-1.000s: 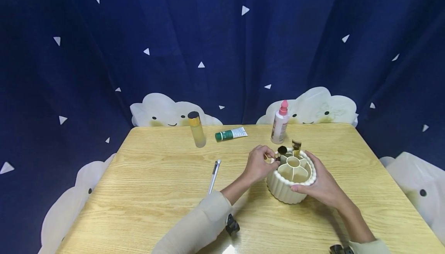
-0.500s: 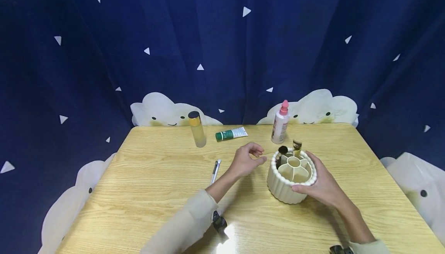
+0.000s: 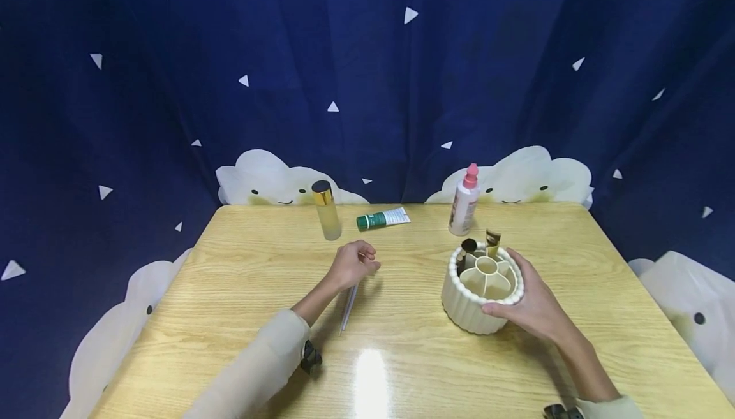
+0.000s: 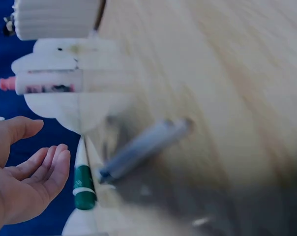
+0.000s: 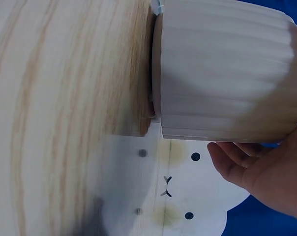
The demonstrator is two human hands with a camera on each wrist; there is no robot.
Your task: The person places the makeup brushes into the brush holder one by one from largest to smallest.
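Note:
A cream ribbed brush holder, split into compartments, stands at the right of the table. A dark-tipped makeup brush and a brown-and-gold one poke out of its rear compartments. My right hand grips the holder's right side, thumb at the front rim. My left hand, fingers loosely bent and holding nothing, hovers over slim makeup brushes lying on the wood, hiding their tips. In the left wrist view those brushes look blurred, apart from the fingers.
Behind the left hand stand a black-and-gold capped bottle and, lying flat, a green-and-white tube. A white bottle with a pink top is behind the holder. A blue curtain hangs beyond the table's far edge.
My left hand has let go at the holder's left rim and moved left to above the slim brushes. The right hand stays on the holder.

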